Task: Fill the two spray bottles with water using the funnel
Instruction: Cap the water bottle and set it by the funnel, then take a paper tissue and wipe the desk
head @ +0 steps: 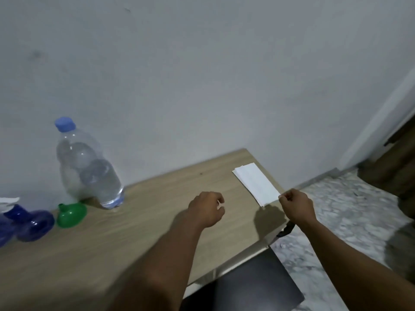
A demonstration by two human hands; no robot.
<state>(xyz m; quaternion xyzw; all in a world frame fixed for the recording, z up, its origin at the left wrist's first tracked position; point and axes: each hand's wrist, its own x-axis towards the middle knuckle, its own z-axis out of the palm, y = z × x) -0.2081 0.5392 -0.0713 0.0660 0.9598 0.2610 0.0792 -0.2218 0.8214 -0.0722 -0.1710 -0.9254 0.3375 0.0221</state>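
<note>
Both hands hang over the right end of the table (134, 239), well apart from each other. Her or his left hand (205, 208) hovers above bare wood with the fingers curled in toward the palm, and I see nothing in it. The right hand (296, 204) is at the table's right edge, its fingertips drawn together against the near corner of a folded white paper (254, 181). The blur keeps me from telling whether it pinches the paper or only touches it.

The paper lies slantwise along that right edge, close to the far corner where table meets wall (202, 75). Past the edge the marbled floor (336, 209) lies open, and a dark chair seat (247, 288) sits tucked at the near edge below the arms.

All the task's things are far off at the left. A clear water bottle (88, 167) with a blue cap stands upright against the wall, partly full. Just beside its base lies the green funnel (71, 214), tilted, spout toward the wall. Left of that a blue spray bottle (33, 224) sits near the funnel, and a second blue spray bottle (4, 230) is cut by the picture's edge. A broad stretch of bare wood runs between the left hand and the funnel.
</note>
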